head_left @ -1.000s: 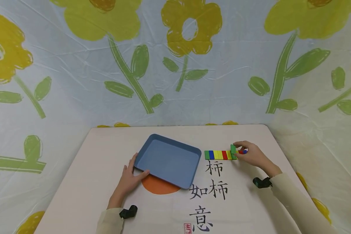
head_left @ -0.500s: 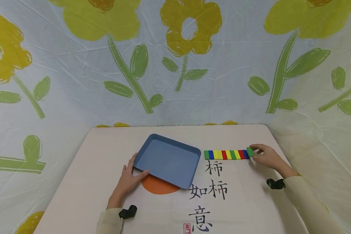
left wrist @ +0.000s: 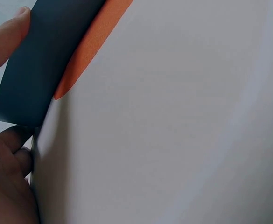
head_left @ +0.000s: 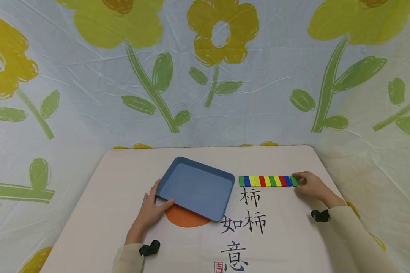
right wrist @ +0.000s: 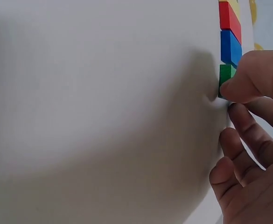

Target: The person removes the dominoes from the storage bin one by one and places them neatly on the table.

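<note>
A row of coloured blocks in green, blue, yellow and red lies on the table right of centre. My right hand pinches a green block between thumb and fingers at the row's right end. In the right wrist view the green block lies beside a blue block, with a narrow gap between them. My left hand holds the near left corner of a blue tray, thumb along the near rim and fingers at the left side. In the left wrist view the tray wall appears dark.
An orange printed circle shows partly from under the tray. Black printed characters run down the tabletop in front of the row. Behind the table hangs a flowered cloth. Each wrist wears a small black device.
My right hand moved right with the green block, from above the row to its right end, and lowered it there beside the blue block. The left hand and tray stayed put.
</note>
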Tool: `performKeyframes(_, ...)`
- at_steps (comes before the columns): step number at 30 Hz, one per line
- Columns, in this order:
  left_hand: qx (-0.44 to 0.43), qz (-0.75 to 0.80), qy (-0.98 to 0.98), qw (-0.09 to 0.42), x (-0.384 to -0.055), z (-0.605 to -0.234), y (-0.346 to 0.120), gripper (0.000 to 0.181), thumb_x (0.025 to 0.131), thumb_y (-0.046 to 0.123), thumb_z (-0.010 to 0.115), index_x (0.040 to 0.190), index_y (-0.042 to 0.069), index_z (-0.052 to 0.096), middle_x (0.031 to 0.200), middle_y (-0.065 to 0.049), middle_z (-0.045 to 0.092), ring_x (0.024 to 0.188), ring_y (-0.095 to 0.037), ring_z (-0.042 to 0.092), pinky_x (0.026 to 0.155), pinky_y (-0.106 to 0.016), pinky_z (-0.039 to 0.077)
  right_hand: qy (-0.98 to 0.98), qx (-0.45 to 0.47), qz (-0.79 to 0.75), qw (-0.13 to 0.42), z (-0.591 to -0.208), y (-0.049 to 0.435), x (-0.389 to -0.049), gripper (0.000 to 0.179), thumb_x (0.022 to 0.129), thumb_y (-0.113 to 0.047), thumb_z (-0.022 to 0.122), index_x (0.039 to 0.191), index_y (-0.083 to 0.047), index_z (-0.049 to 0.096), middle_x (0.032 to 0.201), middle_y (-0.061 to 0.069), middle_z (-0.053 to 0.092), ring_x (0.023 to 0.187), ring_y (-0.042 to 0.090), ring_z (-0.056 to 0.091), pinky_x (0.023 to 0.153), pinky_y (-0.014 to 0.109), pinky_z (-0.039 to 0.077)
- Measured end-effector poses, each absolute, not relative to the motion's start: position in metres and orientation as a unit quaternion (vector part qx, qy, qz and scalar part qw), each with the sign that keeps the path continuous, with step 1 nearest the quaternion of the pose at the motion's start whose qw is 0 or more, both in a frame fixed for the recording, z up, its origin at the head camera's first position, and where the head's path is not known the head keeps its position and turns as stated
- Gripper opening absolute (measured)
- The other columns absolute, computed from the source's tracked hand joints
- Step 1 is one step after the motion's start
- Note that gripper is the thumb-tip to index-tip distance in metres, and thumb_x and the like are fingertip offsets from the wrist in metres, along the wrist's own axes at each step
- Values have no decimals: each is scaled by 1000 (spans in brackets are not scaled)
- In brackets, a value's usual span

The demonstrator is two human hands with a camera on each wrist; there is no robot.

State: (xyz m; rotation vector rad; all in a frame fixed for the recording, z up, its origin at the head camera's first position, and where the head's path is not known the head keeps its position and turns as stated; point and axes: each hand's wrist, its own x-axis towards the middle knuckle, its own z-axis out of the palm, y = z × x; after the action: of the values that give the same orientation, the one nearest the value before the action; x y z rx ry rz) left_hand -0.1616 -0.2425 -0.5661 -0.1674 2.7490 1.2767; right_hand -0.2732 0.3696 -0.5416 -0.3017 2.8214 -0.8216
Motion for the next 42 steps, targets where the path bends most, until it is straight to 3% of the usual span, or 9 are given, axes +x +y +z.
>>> performKeyframes(21, -50, 422, 904, 49, -160, -565, -243, 101, 90, 59, 70, 166, 36, 7, 174, -14, 11, 156, -53, -3, 119, -79, 9, 953, -90, -271, 97, -549, 367, -277, 55, 82, -4, 71, 133, 10, 59, 123, 31, 59, 99, 36, 54, 90, 55, 56)
performKeyframes(29, -43, 435, 898, 42, -161, -567, -242, 101, 91, 56, 71, 166, 35, 8, 174, -12, 12, 159, -46, 1, 125, -72, 5, 954, -106, -265, 88, -545, 367, -277, 54, 79, -5, 72, 130, 9, 62, 112, 24, 60, 94, 31, 52, 78, 40, 49)
performKeyframes(42, -43, 430, 901, 45, -162, -567, -242, 102, 91, 57, 71, 167, 33, 7, 174, -12, 13, 159, -46, 2, 126, -69, 3, 952, -104, -274, 87, -543, 364, -275, 57, 79, -2, 72, 133, 11, 59, 116, 27, 63, 95, 32, 54, 83, 46, 53)
